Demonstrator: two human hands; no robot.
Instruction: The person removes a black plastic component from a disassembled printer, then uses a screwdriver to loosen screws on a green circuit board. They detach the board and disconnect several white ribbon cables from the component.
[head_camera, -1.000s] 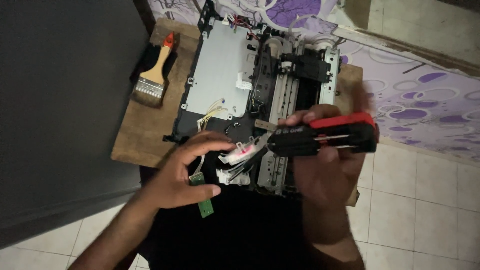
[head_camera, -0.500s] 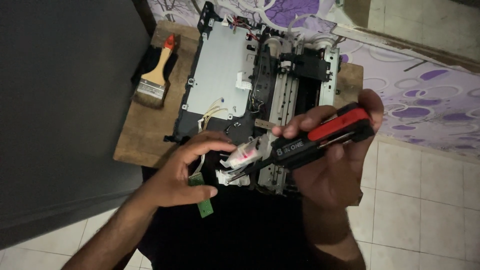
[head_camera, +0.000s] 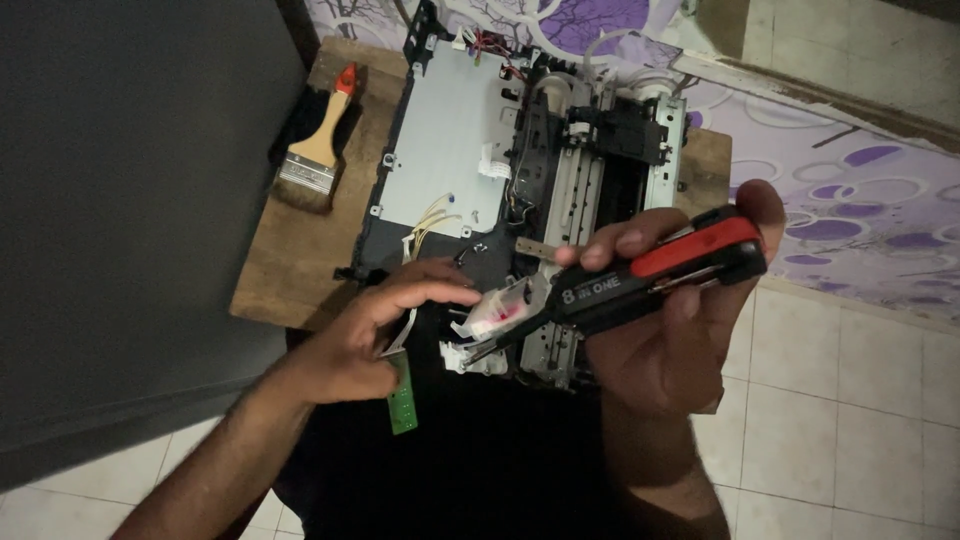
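Observation:
A stripped printer chassis (head_camera: 450, 160) with a grey metal plate and a black roller mechanism lies on a small wooden table (head_camera: 300, 260). My right hand (head_camera: 670, 340) grips a black and red multi-bit screwdriver (head_camera: 650, 275), its tip pointing left at a small white plastic part (head_camera: 495, 310) with a red mark at the chassis's near edge. My left hand (head_camera: 370, 335) rests beside that part, fingers curled over the chassis edge and touching a white ribbon cable. A small green circuit board (head_camera: 403, 393) hangs just below the left hand.
A paintbrush (head_camera: 318, 150) with a wooden handle and red tip lies on the table's left side. A dark wall or cabinet stands at left. A purple patterned cloth (head_camera: 850, 200) covers the surface at right. White floor tiles (head_camera: 840, 420) lie below.
My right hand has tilted the screwdriver so its red handle end rises to the right. My left hand has stayed at the near edge of the chassis.

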